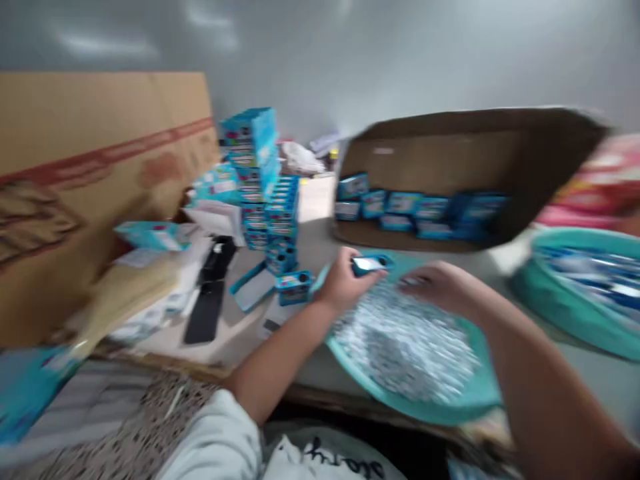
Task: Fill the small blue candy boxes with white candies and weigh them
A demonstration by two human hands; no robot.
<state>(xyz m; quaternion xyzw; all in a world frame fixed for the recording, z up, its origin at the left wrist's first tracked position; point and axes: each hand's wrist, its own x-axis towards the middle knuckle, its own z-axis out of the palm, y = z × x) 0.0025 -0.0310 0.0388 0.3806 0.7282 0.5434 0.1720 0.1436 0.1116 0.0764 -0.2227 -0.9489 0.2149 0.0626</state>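
Observation:
A small blue printed box (373, 263) is gripped in my left hand (345, 280), tilted so that a pale panel or opening faces up. Just right of it, my right hand (433, 283) hovers over the teal basin (360, 380) with its fingers curled together. Motion blur keeps me from seeing whether anything is pinched in them. Many small silvery pieces (415, 347) fill the basin, too blurred to name. Left of the basin stand a small blue box (293, 287) and an open blue tray (253, 287).
Stacked blue boxes (255, 173) rise behind my left hand. An open carton (425, 143) at the back holds several blue boxes. Another teal basin (555, 293) with blue packets stands right. A large cardboard box (110, 140) and a black phone-like object (205, 310) are left.

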